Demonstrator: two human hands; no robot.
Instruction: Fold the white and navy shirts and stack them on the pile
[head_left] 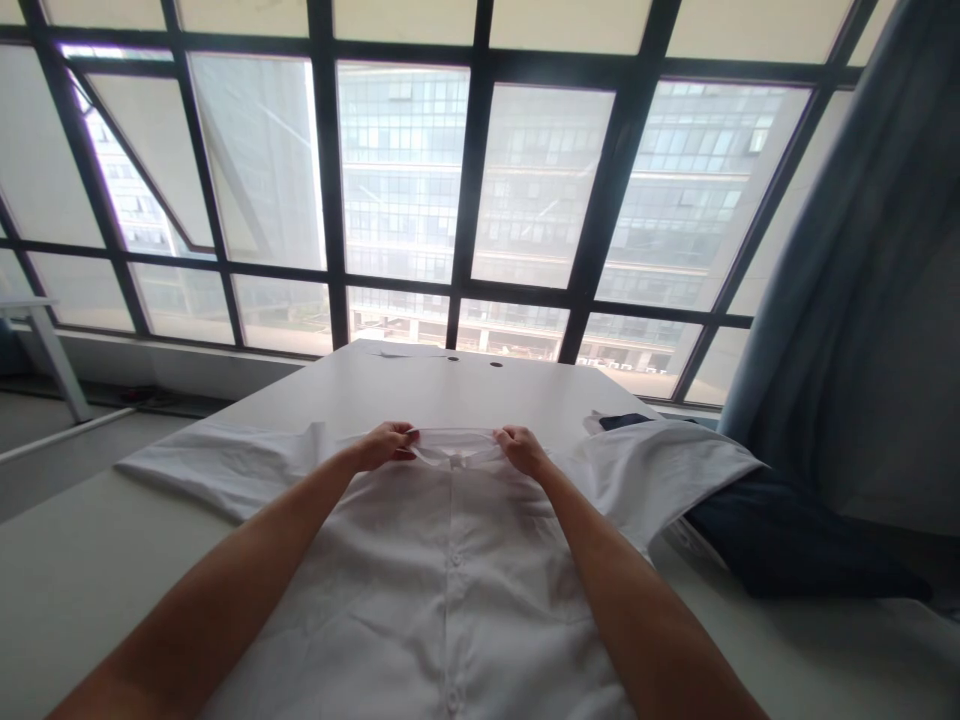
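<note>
A white button-up shirt [405,580] lies front side up on a white table [300,392], its collar toward the window and its sleeves spread to both sides. My left hand [386,445] pinches the left end of the collar [457,440]. At the collar's right end, my right hand [519,450] is closed on the fabric in the same way. Between the two hands the collar stretches nearly straight. Buttons [454,558] run down the middle of the front. The right sleeve [667,465] rests partly over dark cloth.
Dark folded cloth [795,540] lies at the table's right side. Two dark round holes [496,364] mark the far end of the table. Beyond stand black-framed windows [465,200], with a blue-grey curtain [817,230] at the right. Another white table [56,350] shows at far left.
</note>
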